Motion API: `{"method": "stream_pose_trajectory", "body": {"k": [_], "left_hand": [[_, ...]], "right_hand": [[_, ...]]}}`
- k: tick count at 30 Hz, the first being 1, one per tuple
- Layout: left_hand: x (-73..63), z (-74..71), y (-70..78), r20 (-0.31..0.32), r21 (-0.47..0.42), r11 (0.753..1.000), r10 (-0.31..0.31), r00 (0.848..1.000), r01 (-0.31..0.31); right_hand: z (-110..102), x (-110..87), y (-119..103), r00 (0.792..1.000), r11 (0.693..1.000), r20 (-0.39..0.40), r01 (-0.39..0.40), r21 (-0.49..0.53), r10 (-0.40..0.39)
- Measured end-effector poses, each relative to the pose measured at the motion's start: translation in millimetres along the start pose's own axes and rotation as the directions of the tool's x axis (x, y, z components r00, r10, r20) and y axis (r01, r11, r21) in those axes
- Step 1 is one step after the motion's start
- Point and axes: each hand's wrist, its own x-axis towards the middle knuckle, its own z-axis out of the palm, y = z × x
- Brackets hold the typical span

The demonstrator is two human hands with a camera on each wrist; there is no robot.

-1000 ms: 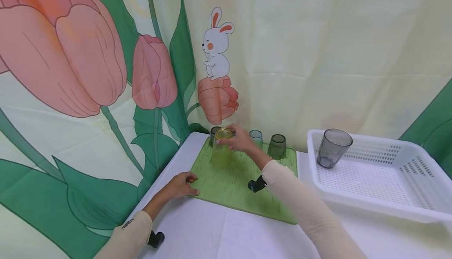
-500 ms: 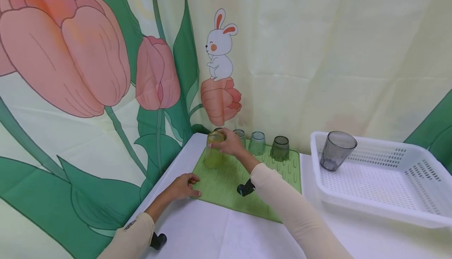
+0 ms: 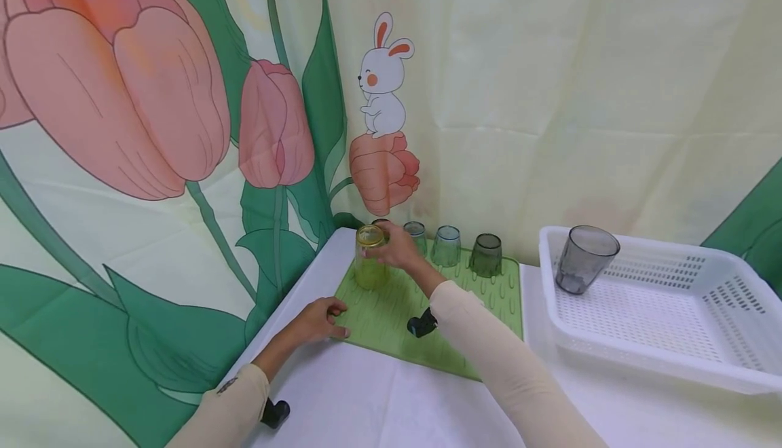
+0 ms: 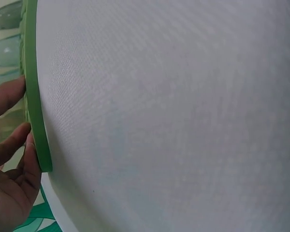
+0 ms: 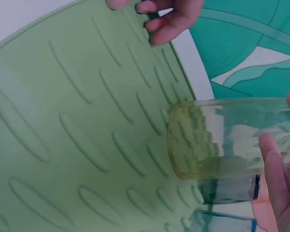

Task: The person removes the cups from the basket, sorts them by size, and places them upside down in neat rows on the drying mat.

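Observation:
My right hand (image 3: 400, 248) grips a yellow glass tumbler (image 3: 370, 273) near its top, over the back left part of the green ridged mat (image 3: 391, 329). In the right wrist view the tumbler (image 5: 232, 140) has one end at the mat, its other end between thumb and fingers. Behind my right hand, a dark glass (image 3: 380, 221) is mostly hidden. A teal glass (image 3: 415, 232), a pale blue glass (image 3: 446, 248) and a dark grey glass (image 3: 486, 256) stand along the mat's back edge. My left hand (image 3: 314, 320) rests its fingertips at the mat's front left corner.
To the right of the mat stands a white perforated basket (image 3: 546, 285). A grey glass (image 3: 586, 259) leans in its left end. A white cloth (image 3: 360, 394) covers the table. A curtain (image 3: 489, 95) with printed tulips and a rabbit hangs close behind.
My right hand has carried the yellow tumbler leftward to the mat's left side, uncovering the teal glass. Over the last half second it has hardly moved. The left hand has stayed at the mat's corner.

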Motion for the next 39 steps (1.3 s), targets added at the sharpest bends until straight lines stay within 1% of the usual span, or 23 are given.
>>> {"method": "stream_pose_trajectory", "body": {"k": [7, 13, 16, 25, 32, 39], "left_hand": [[3.0, 3.0, 0.4, 0.005, -0.003, 1.000, 0.006, 1.000, -0.006], [1.2, 2.4, 3.9, 0.006, 0.000, 1.000, -0.006, 1.000, 0.006], [0.7, 2.4, 5.1, 0.005, -0.003, 1.000, -0.003, 1.000, 0.003], [1.5, 3.8, 5.4, 0.007, -0.015, 1.000, -0.008, 1.000, 0.008], [0.5, 2.8, 6.1, 0.008, -0.006, 1.000, -0.006, 1.000, 0.006], [-1.4, -0.8, 4.1, 0.006, -0.004, 1.000, -0.015, 1.000, 0.015]], "right_hand": [[0.1, -0.2, 1.0, 1.000, 1.000, -0.009, -0.021, -0.003, 0.021], [-0.2, -0.9, 0.0, 0.999, 0.999, 0.003, -0.033, -0.029, 0.033], [-0.7, -1.7, 0.1, 0.999, 0.999, 0.005, -0.038, -0.036, 0.038], [-3.0, -1.9, 4.2, 0.999, 0.998, 0.002, -0.043, -0.046, 0.043], [-8.8, -8.0, 5.0, 0.998, 0.999, 0.036, -0.053, 0.009, 0.052], [-20.0, -17.7, 5.2, 0.997, 0.997, 0.043, -0.067, -0.023, 0.068]]}}
